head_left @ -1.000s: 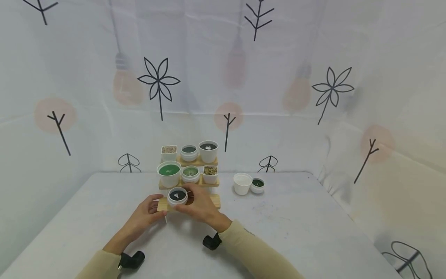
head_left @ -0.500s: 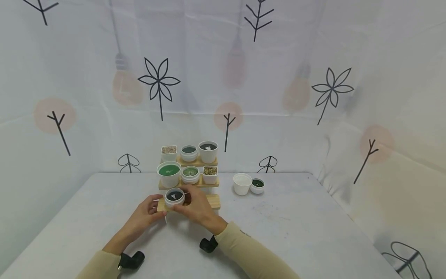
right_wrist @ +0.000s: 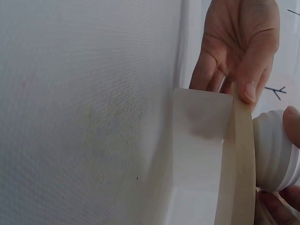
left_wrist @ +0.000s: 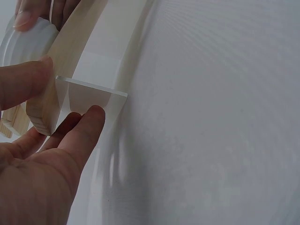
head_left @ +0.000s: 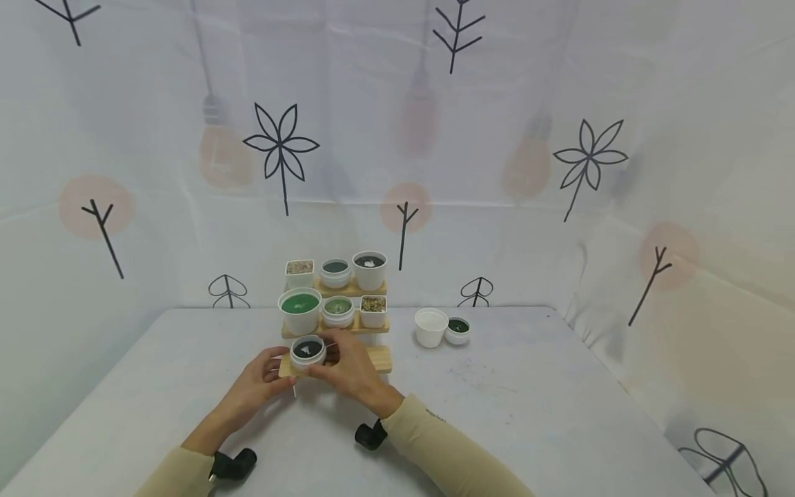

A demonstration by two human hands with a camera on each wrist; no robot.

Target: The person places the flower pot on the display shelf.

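My right grip (head_left: 352,367) pinched the dark-filled cup (head_left: 308,352), likely so it sat level; my left grip (head_left: 253,384) pinched the board (head_left: 380,359), probably for steadiness.

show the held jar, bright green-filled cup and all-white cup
Held jar (head_left: 310,348), head view, on dark filling
Bright green-filled cup (head_left: 301,306), head view, on green filling
All-white cup (head_left: 430,337), head view, on front wall

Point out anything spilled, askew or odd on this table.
Faint smudges mark the white tabletop right of the tiered stand, odd on an otherwise plain surface. The shelved cups look upright; no spill shows.
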